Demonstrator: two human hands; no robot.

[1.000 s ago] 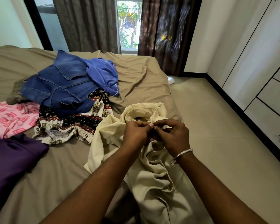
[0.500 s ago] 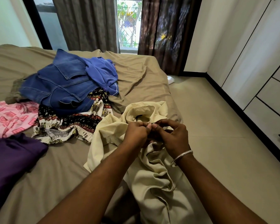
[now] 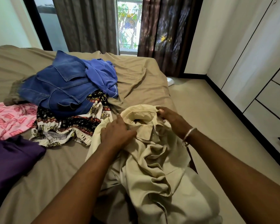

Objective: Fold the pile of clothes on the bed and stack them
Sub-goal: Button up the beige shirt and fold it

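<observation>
A crumpled cream garment [image 3: 153,160] lies at the bed's near right corner and hangs over the edge. My left hand [image 3: 116,133] lies on its waistband area, thumb and fingers closing on the cloth. My right hand [image 3: 171,118], with a silver bangle at the wrist, pinches the far rim of the waistband. Behind them sits a pile: blue denim [image 3: 58,88], a blue-violet top [image 3: 100,76] and a black-and-white patterned piece [image 3: 68,126].
A pink patterned garment [image 3: 8,120] and a purple one [image 3: 10,160] lie at the left on the tan bed sheet [image 3: 144,81]. Curtains [image 3: 86,25] and a window are behind the bed. White wardrobe doors [image 3: 252,65] line the right, with tiled floor [image 3: 217,126] between.
My hands were pinching together at one spot on the cream garment. They have now moved apart, the left to the near left of the waistband and the right to its far rim.
</observation>
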